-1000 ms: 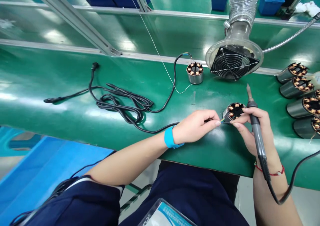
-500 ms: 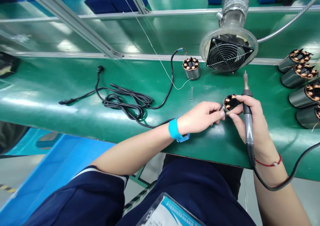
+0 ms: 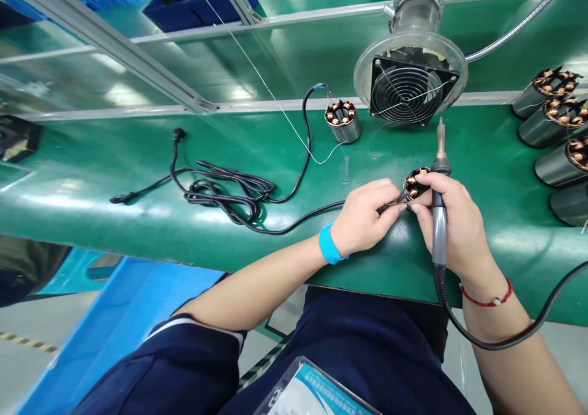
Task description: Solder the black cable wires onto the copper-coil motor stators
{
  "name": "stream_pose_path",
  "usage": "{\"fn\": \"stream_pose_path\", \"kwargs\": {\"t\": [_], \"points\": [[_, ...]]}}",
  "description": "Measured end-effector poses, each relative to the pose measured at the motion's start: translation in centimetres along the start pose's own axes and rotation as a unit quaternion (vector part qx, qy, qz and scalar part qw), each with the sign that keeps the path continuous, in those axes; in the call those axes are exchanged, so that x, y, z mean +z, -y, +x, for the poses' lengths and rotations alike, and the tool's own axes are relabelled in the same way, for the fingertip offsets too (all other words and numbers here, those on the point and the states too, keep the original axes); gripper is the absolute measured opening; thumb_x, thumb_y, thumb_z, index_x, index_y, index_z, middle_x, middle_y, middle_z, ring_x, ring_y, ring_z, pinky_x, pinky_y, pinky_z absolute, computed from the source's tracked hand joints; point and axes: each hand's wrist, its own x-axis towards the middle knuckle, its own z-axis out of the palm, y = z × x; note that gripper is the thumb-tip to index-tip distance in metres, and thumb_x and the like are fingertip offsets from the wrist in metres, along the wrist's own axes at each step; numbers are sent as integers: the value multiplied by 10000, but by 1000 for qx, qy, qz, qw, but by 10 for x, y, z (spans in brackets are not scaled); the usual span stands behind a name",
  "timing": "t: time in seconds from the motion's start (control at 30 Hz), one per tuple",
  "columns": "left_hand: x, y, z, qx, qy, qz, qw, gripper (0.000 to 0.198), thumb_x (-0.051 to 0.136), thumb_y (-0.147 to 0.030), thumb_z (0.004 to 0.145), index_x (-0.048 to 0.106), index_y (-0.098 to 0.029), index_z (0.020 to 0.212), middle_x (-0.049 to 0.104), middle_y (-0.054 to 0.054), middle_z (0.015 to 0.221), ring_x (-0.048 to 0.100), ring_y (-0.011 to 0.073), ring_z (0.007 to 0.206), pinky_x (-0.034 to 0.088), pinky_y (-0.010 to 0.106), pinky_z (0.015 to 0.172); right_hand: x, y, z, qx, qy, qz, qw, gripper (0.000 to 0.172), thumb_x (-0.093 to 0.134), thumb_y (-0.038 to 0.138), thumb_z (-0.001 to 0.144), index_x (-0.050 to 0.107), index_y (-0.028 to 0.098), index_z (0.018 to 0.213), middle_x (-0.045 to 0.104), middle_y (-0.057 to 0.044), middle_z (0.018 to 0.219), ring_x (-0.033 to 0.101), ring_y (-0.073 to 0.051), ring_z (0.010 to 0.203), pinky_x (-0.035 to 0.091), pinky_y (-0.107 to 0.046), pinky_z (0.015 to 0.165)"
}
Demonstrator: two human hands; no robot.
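My left hand (image 3: 370, 216) is closed on the end of a black power cable (image 3: 316, 211), its thin wires pinched at the fingertips beside a motor stator (image 3: 412, 188). Copper coils show around the stator's top ring, while the rest is partly covered by my fingers. My right hand (image 3: 452, 222) carries a soldering iron (image 3: 440, 219) between thumb and fingers, tip pointing away from me, above and past the stator. Its thumb and a fingertip also meet near the wires at the stator's edge. A second stator (image 3: 343, 122) stands behind, with another cable's wires at its top.
A fume extractor fan (image 3: 407, 90) hangs at the back. Several stators (image 3: 558, 163) stand at the right. Coiled black cable (image 3: 225, 191) lies left of my hands. Solder wire (image 3: 271, 93) runs down from above to the rear stator. A blue bin (image 3: 138, 304) sits below the table edge.
My left hand has turned and drawn slightly back, so the cable's thin wires now show at its fingertips. The right hand still holds the soldering iron. The view has shifted a little.
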Motion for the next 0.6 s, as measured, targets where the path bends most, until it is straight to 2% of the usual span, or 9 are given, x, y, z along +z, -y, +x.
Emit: {"fn": "stream_pose_path", "kwargs": {"t": [0.1,0.27,0.4,0.6], "points": [[-2,0,-2,-18,12,14,1000,185,484,-234,856,435,-186,685,435,-18,679,406,119,654,349,256,636,2,1,-1,1,-9,-1,1000,348,553,222,909,481,286,1243,699,15,850,670,-182,835,505,-346,791],[-17,-5,1,-135,125,-108,977,259,524,-393,868,478,-172,742,440,-32,672,382,97,627,340,227,594,1,3,-1,12,-11,12,1000,388,566,196,895,481,286,1262,697,17,855,665,-182,834,500,-347,796],[-24,-8,6,-188,185,-153,952,312,481,-412,889,587,-140,781,459,-29,645,401,91,604,338,226,590,1,4,-3,22,-8,17,1000,422,571,186,889,461,281,1285,694,23,869,665,-173,824,498,-352,807],[-17,-14,8,-230,147,-164,948,294,464,-339,899,606,-136,742,546,-15,650,449,81,593,361,215,598,3,4,-4,8,-1,28,1000,468,545,141,887,426,289,1315,689,29,890,665,-165,859,495,-351,802]]}}
